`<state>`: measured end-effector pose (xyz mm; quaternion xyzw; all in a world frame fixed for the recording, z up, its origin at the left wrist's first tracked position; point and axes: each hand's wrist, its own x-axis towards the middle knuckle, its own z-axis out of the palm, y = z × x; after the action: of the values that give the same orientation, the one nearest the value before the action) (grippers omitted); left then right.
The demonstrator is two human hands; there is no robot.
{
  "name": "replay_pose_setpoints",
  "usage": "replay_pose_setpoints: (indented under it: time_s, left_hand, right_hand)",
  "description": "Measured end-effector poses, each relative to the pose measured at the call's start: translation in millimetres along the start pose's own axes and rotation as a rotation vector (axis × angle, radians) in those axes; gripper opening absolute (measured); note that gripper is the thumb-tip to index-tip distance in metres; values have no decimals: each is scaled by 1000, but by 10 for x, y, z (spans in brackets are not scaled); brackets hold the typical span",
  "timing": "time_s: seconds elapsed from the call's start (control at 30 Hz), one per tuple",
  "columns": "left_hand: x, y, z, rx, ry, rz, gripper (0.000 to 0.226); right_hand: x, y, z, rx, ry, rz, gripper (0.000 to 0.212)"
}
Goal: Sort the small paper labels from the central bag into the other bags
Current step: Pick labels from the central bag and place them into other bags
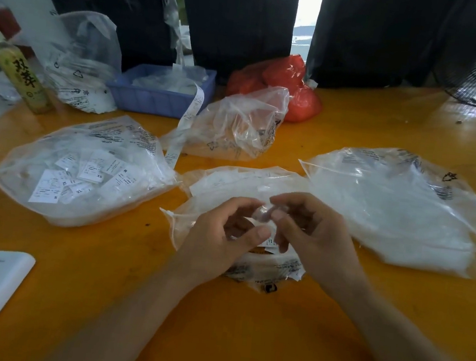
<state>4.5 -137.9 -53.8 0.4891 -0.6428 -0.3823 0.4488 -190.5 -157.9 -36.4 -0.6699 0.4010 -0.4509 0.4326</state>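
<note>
Labels [258, 222] are pinched between both hands, left hand [218, 237] and right hand [310, 236], over the central bag [248, 187]; the label-filled left bag [83, 174] is nearer the left hand

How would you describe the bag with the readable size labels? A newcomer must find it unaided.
Start at the orange table and look to the left of the two hands working over the central bag. The left clear bag lies flat there. Unlike its neighbours, its white labels show through with printed sizes such as XL, XS and M.
</note>
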Motion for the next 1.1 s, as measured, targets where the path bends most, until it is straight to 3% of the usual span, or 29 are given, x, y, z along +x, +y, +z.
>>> replay_pose_setpoints:
  time_s: [0.17, 0.53, 0.7, 0.77, 0.87, 1.1]
  left_hand:
    - [2, -5, -9, -43, 63, -24, 12]
    - [7, -8, -10, -97, 129, -93, 11]
    - [18, -13, -19, -97, 152, -80, 14]
    - [19, -16, -20, -94, 152, -80, 14]
    - [19, -26, -19, -132, 158, -84, 11]
    - [28, 2, -25, -268, 180, -95, 18]
  right_hand:
    - [-8, -24, 25, 42, -8, 53, 15]
    - [14, 23, 16, 18, 170, 21, 8]
    - [24, 19, -22, 142, 17, 167, 29]
    - [8, 24, -14, 97, -52, 161, 26]
    - [4, 35, -6, 66, -22, 120, 12]
    - [13, 52, -2, 57, 77, 79, 17]
